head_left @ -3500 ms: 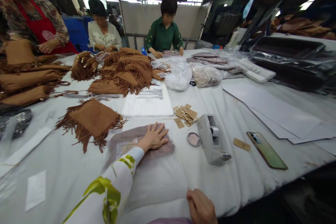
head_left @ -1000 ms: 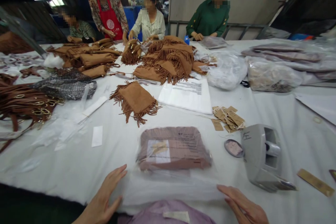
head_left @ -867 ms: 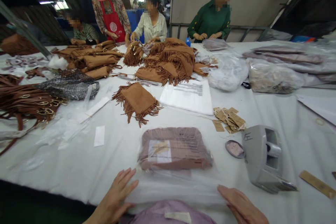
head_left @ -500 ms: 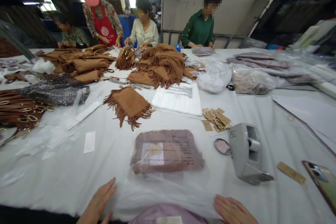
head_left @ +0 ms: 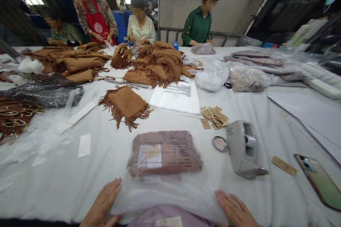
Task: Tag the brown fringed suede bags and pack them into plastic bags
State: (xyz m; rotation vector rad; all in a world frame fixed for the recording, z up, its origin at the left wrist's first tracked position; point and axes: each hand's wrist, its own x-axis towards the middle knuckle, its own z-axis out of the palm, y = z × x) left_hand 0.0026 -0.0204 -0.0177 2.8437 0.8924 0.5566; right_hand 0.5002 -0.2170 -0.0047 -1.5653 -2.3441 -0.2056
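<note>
A clear plastic bag lies flat on the white table in front of me, with a folded mauve fringed piece and a white label inside it. My left hand lies flat with fingers stretched on the bag's lower left corner. At the lower right corner my right hand rests flat, fingers apart. A second mauve piece shows at the table's near edge between my hands.
A grey tape dispenser, a small round tin, brown paper tags and a phone lie to the right. One brown fringed piece and a white sheet stack sit beyond the bag. Several people work at the far side.
Both hands went from one pressing on the bagged piece to lying flat on the bag's near corners. The view has shifted a little to the right.
</note>
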